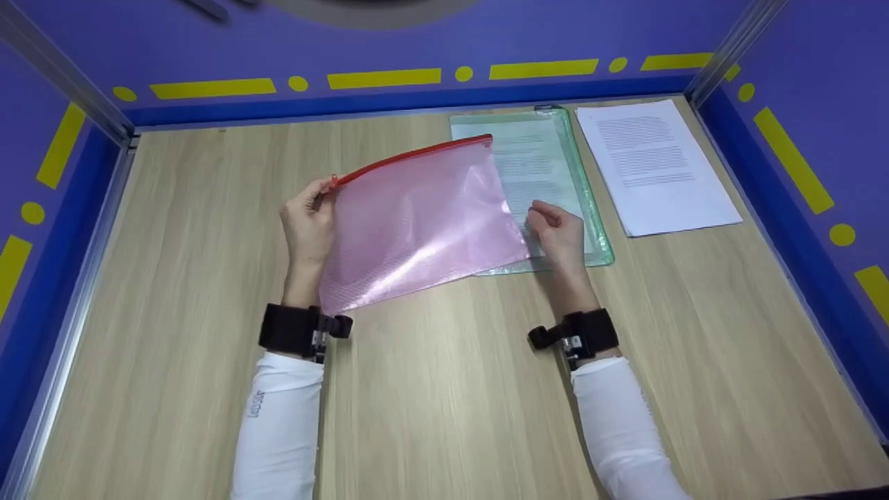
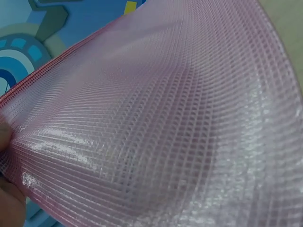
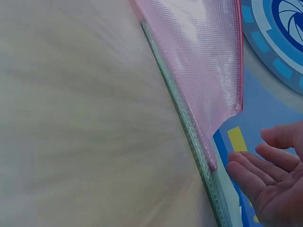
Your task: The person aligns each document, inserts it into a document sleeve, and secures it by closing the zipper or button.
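Note:
A pink mesh zipper pouch (image 1: 424, 222) with a red zip along its top edge hangs tilted over the table, its left top corner pinched by my left hand (image 1: 307, 219). In the left wrist view the pouch (image 2: 156, 113) fills most of the picture, thumb and finger gripping its edge. My right hand (image 1: 559, 232) is beside the pouch's right edge, over a green zipper pouch (image 1: 601, 229) with printed paper inside. Loosely bent fingers of that hand (image 3: 272, 175) hold nothing in the right wrist view. The pink pouch covers the green pouch's left part.
To the right of the green pouch lies a stack of printed white paper (image 1: 656, 167). The wooden table (image 1: 444, 396) is bordered by blue panels (image 1: 389, 94) with yellow markings at the back and both sides.

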{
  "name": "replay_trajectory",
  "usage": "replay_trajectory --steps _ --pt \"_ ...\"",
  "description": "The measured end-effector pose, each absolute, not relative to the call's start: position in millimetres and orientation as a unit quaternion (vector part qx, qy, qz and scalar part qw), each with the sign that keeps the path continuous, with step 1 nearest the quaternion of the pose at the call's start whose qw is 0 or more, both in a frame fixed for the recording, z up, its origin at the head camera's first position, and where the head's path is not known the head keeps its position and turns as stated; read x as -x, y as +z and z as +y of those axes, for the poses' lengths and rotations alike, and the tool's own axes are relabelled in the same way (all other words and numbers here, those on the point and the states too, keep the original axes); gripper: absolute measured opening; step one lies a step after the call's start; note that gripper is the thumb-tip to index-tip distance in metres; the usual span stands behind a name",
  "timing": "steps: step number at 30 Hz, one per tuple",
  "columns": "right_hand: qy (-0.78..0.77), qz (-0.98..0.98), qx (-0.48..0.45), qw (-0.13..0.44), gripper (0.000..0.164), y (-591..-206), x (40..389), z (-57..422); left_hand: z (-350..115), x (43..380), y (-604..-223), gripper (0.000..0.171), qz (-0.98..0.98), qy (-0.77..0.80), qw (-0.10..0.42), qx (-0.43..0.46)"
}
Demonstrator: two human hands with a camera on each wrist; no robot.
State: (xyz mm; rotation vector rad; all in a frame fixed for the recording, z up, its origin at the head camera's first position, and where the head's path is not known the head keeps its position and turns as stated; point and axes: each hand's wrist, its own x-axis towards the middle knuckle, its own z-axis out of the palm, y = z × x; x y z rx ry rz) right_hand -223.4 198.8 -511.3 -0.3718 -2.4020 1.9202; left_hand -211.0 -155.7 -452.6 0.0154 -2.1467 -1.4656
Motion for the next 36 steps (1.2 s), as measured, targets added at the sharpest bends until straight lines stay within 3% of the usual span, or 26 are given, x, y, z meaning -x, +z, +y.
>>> replay_trajectory --steps 9,17,22,30,36 --pt "0.596 -0.8 0.068 0.006 0.037 -506 216 179 -155 213 -454 0.019 -0.853 -0.382 0.325 0.141" --pt "0.591 -0.807 -0.013 -0.004 0.033 -495 207 151 -142 210 -455 0.021 -0.877 -0.314 0.316 0.183" --pt "0.604 -0.794 -0.06 -0.016 0.036 -489 201 138 -129 205 -454 0.02 -0.88 -0.251 0.337 0.22" --pt "0.604 -0.784 -0.134 -0.055 0.036 -475 190 111 -119 194 -458 0.036 -0.879 -0.168 0.363 0.258" --pt "0.598 -0.778 -0.182 -0.056 0.033 -465 187 91 -111 188 -463 0.031 -0.877 -0.17 0.36 0.27"
